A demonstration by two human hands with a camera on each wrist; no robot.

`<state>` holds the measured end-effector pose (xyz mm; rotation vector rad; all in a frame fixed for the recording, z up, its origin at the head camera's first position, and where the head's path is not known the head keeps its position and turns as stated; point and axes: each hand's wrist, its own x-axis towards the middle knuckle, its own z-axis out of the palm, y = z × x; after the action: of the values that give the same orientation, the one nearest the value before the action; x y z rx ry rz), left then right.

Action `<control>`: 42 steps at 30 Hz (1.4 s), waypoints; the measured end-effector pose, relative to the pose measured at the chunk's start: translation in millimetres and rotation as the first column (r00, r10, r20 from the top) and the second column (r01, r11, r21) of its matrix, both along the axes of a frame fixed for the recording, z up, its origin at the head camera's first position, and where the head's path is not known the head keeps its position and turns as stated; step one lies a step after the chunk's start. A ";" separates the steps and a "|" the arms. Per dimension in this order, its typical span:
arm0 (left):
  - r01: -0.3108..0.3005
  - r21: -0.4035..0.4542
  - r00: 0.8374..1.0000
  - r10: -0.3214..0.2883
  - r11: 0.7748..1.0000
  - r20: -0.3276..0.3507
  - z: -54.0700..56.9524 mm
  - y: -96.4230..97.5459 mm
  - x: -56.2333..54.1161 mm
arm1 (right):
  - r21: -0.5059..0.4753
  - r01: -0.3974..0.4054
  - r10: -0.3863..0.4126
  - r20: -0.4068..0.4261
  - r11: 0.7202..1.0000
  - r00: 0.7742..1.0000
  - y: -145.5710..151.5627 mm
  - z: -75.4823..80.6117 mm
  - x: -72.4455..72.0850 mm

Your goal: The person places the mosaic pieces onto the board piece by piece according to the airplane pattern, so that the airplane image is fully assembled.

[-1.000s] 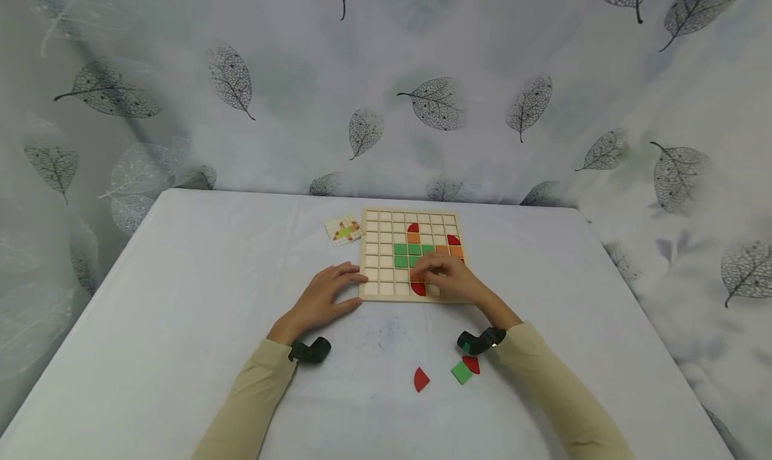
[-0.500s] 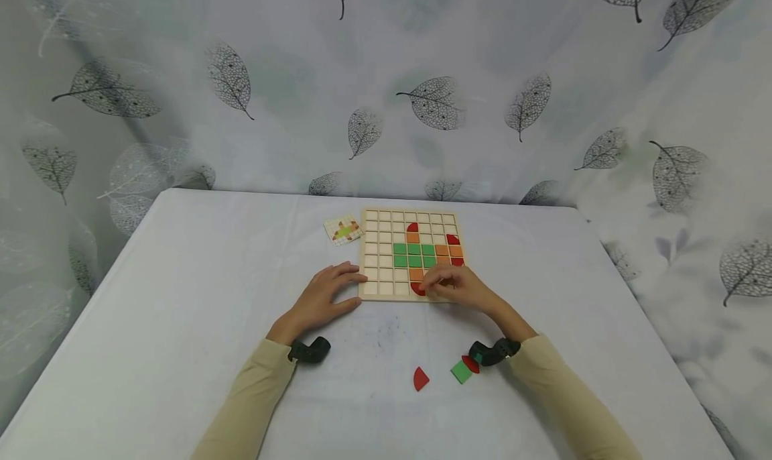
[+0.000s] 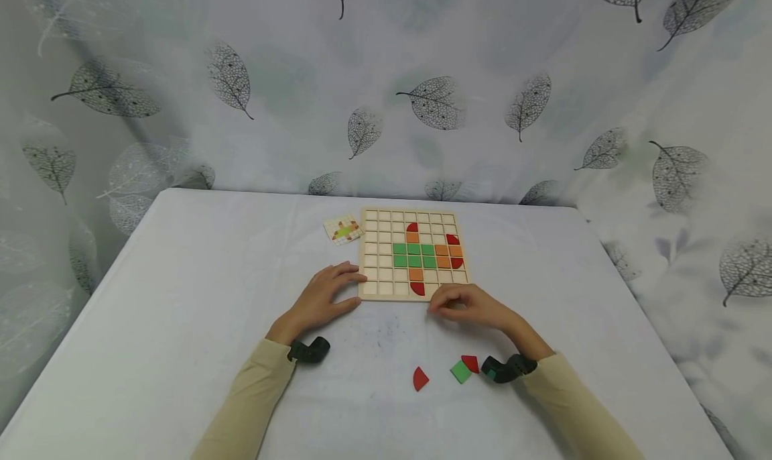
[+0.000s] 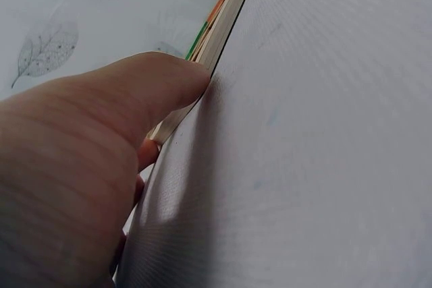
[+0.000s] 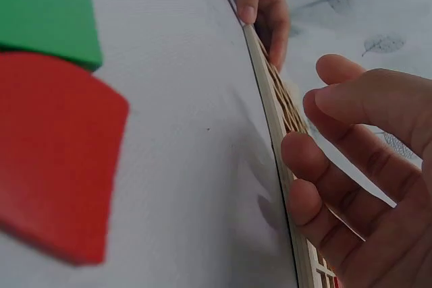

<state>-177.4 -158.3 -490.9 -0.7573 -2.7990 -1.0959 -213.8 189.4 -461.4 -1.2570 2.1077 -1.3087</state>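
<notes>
A wooden grid board (image 3: pixel 380 288) lies at the back middle of the table, with green and orange squares and red quarter-circle pieces set in its cells. My left hand (image 3: pixel 322 296) rests at the board's near left corner, fingers fairly straight. In the left wrist view its thumb (image 4: pixel 179 85) touches the board's side edge. My right hand (image 3: pixel 473 307) is over the board's near right edge. Its fingers (image 5: pixel 304 200) are loosely bent and hold nothing in the right wrist view. Nearer on the cloth lie a red quarter-circle (image 3: pixel 420 379), a green square (image 3: pixel 461 372) and another red quarter-circle (image 3: pixel 470 363).
A small pattern card (image 3: pixel 343 230) lies at the board's left, its corner meeting the board's edge. White cloth (image 3: pixel 181 299) covers the table, and a leaf-print curtain (image 3: pixel 289 111) hangs behind it. The right wrist camera (image 3: pixel 508 368) is close beside the loose pieces.
My right hand has drawn back from the lower red quarter-circle toward the near edge, uncovering the orange and red pieces there. My left hand has stayed in place.
</notes>
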 end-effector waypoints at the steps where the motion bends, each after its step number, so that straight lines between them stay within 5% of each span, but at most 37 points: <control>1: 0.000 -0.001 1.000 0.000 1.000 -0.002 0.0 -0.1 0.0 | 0.001 -0.009 0.009 0.000 1.000 1.000 1.5 -0.1 0.9; 7: -0.005 0.001 1.000 0.005 1.000 0.000 0.1 -0.8 -0.1 | 0.013 -0.026 0.027 -0.002 1.000 1.000 10.4 -1.6 4.9; 16: -0.001 0.004 1.000 0.001 1.000 -0.001 -0.8 0.5 -0.8 | 0.121 -0.114 0.099 0.126 0.986 0.987 28.3 1.8 14.5; 23: -0.007 0.001 1.000 0.007 1.000 0.006 -2.2 -0.4 -1.3 | 0.142 -0.220 0.205 0.113 0.965 0.972 33.9 3.3 21.2; 34: -0.007 0.003 1.000 0.007 1.000 0.004 -3.2 0.1 -0.8 | 0.205 -0.264 0.247 0.105 0.943 0.963 29.9 2.0 31.8; 42: -0.011 0.003 1.000 0.011 1.000 0.006 -3.8 -0.1 -0.7 | 0.181 -0.236 0.230 0.052 0.955 0.972 27.9 -0.2 32.0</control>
<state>-178.1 -158.4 -494.8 -0.7395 -2.8022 -1.1017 -181.7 217.3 -461.6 -1.3468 1.9395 -0.9991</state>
